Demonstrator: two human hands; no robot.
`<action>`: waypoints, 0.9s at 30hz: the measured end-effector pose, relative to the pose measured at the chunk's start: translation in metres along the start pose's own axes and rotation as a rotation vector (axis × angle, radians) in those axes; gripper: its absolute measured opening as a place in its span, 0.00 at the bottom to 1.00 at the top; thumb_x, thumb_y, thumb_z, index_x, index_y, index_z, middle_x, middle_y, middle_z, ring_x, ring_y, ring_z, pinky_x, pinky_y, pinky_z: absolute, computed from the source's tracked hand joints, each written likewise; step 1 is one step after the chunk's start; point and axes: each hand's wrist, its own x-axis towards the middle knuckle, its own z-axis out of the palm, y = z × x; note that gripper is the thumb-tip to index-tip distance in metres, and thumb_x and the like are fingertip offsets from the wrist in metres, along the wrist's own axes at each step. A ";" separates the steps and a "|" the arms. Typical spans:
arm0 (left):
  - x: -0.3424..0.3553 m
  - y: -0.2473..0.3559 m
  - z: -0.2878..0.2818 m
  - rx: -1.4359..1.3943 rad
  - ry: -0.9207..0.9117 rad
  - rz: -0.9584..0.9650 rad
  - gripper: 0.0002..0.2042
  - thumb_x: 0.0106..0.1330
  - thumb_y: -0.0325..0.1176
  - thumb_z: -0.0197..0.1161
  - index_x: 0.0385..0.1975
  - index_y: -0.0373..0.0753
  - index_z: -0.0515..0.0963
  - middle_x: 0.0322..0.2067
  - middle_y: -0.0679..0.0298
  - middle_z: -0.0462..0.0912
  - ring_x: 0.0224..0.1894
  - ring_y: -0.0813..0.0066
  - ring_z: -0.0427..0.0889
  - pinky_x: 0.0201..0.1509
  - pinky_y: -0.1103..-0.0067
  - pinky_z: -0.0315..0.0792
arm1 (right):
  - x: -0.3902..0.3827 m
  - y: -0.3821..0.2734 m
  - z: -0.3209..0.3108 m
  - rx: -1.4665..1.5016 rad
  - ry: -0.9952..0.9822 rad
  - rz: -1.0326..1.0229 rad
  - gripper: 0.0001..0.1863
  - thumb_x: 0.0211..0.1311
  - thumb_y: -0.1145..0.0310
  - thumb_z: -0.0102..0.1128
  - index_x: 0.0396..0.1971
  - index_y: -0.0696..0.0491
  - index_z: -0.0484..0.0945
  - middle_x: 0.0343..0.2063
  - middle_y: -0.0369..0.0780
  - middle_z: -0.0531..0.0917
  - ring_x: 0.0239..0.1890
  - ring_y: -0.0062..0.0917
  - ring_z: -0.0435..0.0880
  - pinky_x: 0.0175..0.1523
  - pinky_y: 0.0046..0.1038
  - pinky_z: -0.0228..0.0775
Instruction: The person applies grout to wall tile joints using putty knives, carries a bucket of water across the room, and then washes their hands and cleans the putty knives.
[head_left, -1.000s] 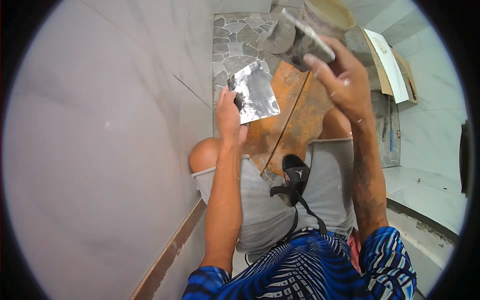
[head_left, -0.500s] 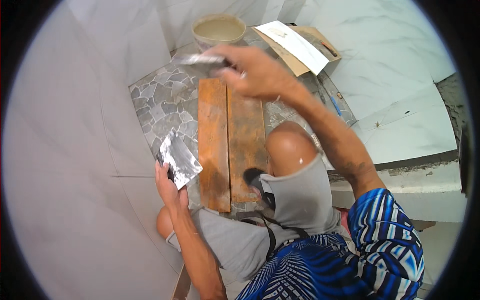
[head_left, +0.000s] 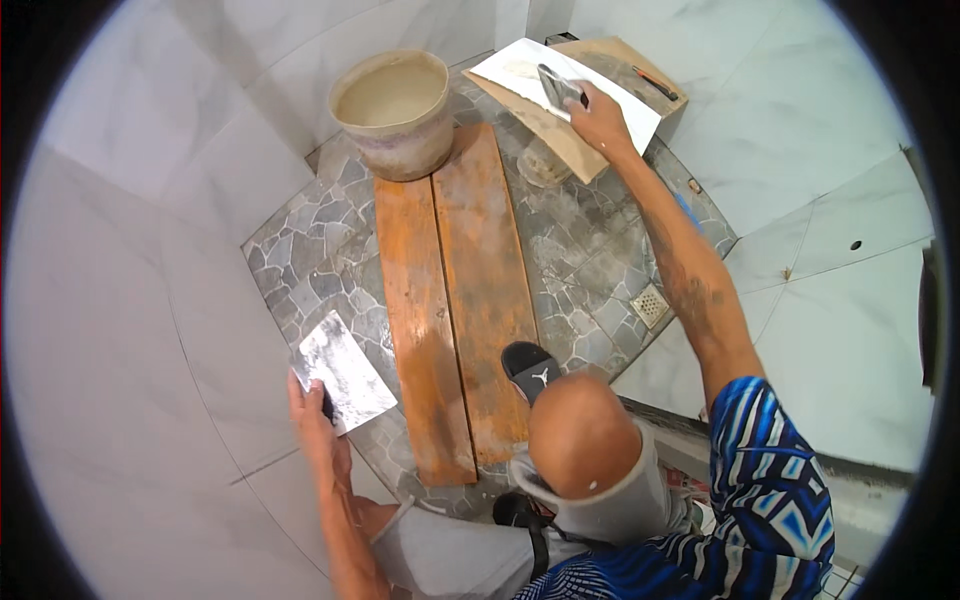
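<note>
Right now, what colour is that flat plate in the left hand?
The flat plate is silvery white with dark grey smudges, clearest in the head view.

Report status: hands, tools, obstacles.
Left hand: gripping smeared metal plate. Right hand: holding metal scraper over white board. Bucket at far end of planks, apart from both hands.

Wears a short-sleeved shirt (head_left: 680,568) in a geometric print of bright blue, black and white, with a loose right sleeve (head_left: 772,460) ending near the elbow. Lower down, wears light grey shorts (head_left: 465,545) of soft-looking cloth, with a dark strap (head_left: 540,553) at the lap. Shows a rounded, bare right knee (head_left: 583,435) with a small white fleck, a dark slide sandal (head_left: 530,370) bearing a white emblem, and faint, tattoo-like markings (head_left: 697,295) along the right arm (head_left: 728,345).
</note>
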 end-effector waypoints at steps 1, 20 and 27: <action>0.007 0.008 0.024 0.001 -0.068 0.027 0.26 0.69 0.26 0.48 0.67 0.34 0.55 0.55 0.56 0.72 0.53 0.73 0.75 0.55 0.76 0.71 | 0.030 0.031 0.003 -0.126 0.071 -0.105 0.22 0.55 0.68 0.56 0.50 0.58 0.75 0.36 0.51 0.81 0.39 0.42 0.80 0.47 0.37 0.72; 0.221 -0.090 0.182 0.065 -0.295 -0.150 0.28 0.69 0.27 0.47 0.68 0.28 0.51 0.48 0.57 0.74 0.47 0.77 0.75 0.51 0.80 0.70 | 0.223 0.195 0.155 -0.441 -0.413 -0.537 0.22 0.54 0.75 0.52 0.52 0.57 0.74 0.42 0.52 0.80 0.47 0.40 0.80 0.53 0.35 0.71; 0.237 -0.109 0.204 0.001 -0.375 -0.109 0.25 0.68 0.29 0.45 0.65 0.30 0.58 0.49 0.58 0.74 0.46 0.74 0.76 0.50 0.77 0.73 | 0.204 0.138 0.133 -0.212 -0.544 -0.334 0.23 0.60 0.68 0.54 0.55 0.59 0.71 0.43 0.47 0.81 0.48 0.33 0.80 0.55 0.32 0.71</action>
